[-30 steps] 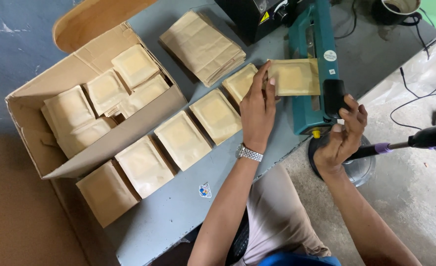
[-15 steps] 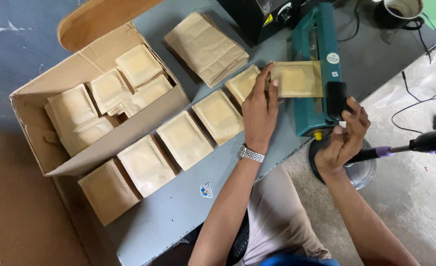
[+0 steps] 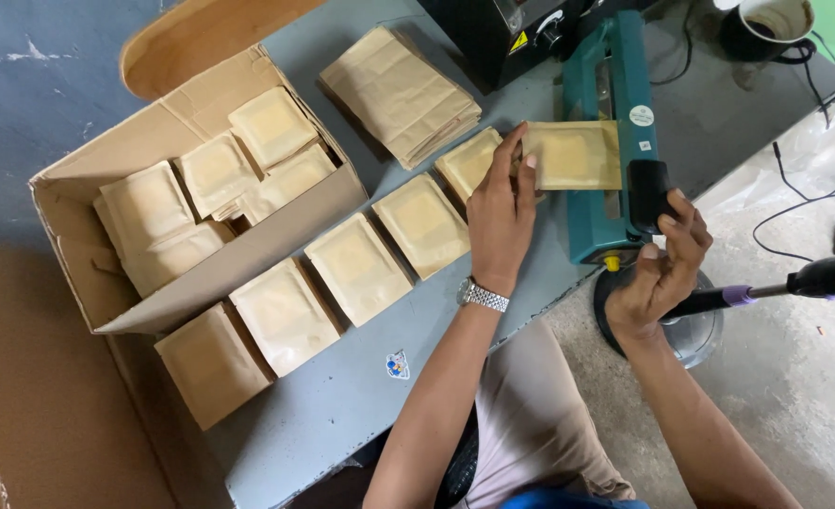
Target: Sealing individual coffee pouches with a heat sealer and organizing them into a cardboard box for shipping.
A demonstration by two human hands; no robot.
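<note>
Left hand: the left hand [image 3: 500,221] lies flat, fingers stretched, pressing the paper pouch [image 3: 573,155] against the green sealer [image 3: 611,141]; a second earlier it sat the same way, so the pouch has not shifted.
Right hand: the right hand [image 3: 661,273] curls around the black handle [image 3: 648,193] at the sealer's near end, fingers closed on it, slightly higher than a moment ago.
Pouch: across the sealer's bar, one edge under the arm.
What it means: the press looks under way, not finished, I'd judge.
Counter: a row of filled pouches [image 3: 356,269] lies on the grey counter [image 3: 342,415] beside a cardboard box [image 3: 78,254] with more.
</note>
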